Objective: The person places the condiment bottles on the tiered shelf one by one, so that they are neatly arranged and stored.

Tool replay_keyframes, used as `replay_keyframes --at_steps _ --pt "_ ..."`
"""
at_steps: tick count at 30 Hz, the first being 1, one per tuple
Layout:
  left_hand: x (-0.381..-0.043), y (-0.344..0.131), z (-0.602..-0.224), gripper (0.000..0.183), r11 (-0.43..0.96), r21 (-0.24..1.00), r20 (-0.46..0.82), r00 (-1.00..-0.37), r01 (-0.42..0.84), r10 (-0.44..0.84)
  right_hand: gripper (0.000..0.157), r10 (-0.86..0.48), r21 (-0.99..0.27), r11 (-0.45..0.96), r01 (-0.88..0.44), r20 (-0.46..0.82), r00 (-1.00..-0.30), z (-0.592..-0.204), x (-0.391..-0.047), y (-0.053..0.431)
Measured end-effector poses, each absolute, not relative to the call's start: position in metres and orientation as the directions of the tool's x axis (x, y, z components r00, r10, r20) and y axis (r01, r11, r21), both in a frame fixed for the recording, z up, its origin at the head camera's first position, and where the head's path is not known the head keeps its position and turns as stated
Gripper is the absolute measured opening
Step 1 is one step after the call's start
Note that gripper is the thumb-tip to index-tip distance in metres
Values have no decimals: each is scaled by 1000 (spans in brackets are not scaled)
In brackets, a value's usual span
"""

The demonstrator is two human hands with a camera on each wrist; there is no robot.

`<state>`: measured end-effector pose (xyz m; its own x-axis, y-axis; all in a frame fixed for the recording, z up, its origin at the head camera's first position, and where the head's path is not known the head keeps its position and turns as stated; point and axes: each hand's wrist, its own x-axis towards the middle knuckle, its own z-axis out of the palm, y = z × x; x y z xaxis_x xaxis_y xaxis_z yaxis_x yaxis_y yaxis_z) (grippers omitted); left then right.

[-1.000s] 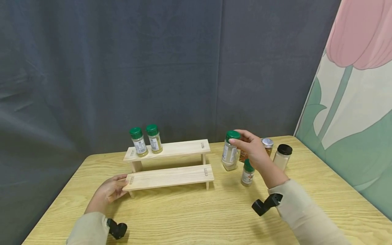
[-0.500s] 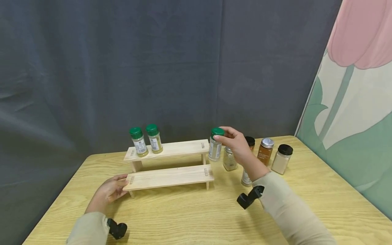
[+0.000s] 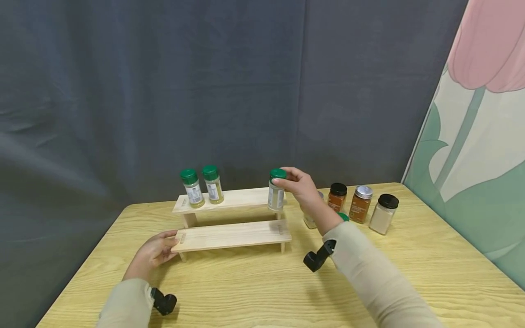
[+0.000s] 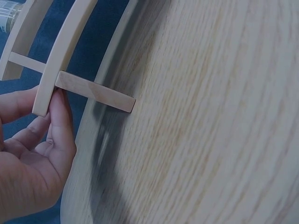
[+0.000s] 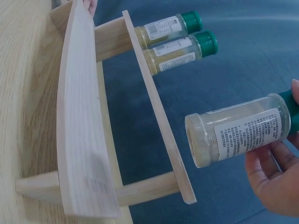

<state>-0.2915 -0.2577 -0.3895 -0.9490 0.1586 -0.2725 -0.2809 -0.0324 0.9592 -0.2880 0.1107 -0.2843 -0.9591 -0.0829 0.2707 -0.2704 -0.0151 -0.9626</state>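
Observation:
A two-tier wooden rack (image 3: 234, 236) stands on the table. My left hand (image 3: 155, 251) pinches the left end of its lower shelf, thumb above and fingers beneath, as the left wrist view (image 4: 32, 163) also shows. My right hand (image 3: 302, 189) grips a green-lidded spice jar (image 3: 276, 197) by its lid. The jar is upright over the right end of the upper shelf (image 3: 242, 197); in the right wrist view a gap shows between its base and the shelf. Two similar green-lidded spice jars (image 3: 194, 195) (image 3: 214, 191) stand side by side at that shelf's left end.
Right of the rack stand a black-lidded jar of orange-brown spice (image 3: 336, 202), a silver-lidded jar (image 3: 360, 208) and a black-lidded jar of pale powder (image 3: 382, 219). My right forearm partly hides another green lid (image 3: 343, 217) and a clear jar (image 3: 309, 222). A dark curtain (image 3: 205, 91) hangs behind.
My right hand has carried the green-lidded spice jar leftward from among the jars to over the upper shelf's right end. My left hand keeps its hold on the lower shelf.

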Motion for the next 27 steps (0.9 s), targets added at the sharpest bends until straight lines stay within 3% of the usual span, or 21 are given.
replay_keyframes --at_steps 27 --pt "-291 -256 -393 60 -21 958 -282 -953 -286 111 34 -111 -968 16 -250 246 -963 -283 -329 49"
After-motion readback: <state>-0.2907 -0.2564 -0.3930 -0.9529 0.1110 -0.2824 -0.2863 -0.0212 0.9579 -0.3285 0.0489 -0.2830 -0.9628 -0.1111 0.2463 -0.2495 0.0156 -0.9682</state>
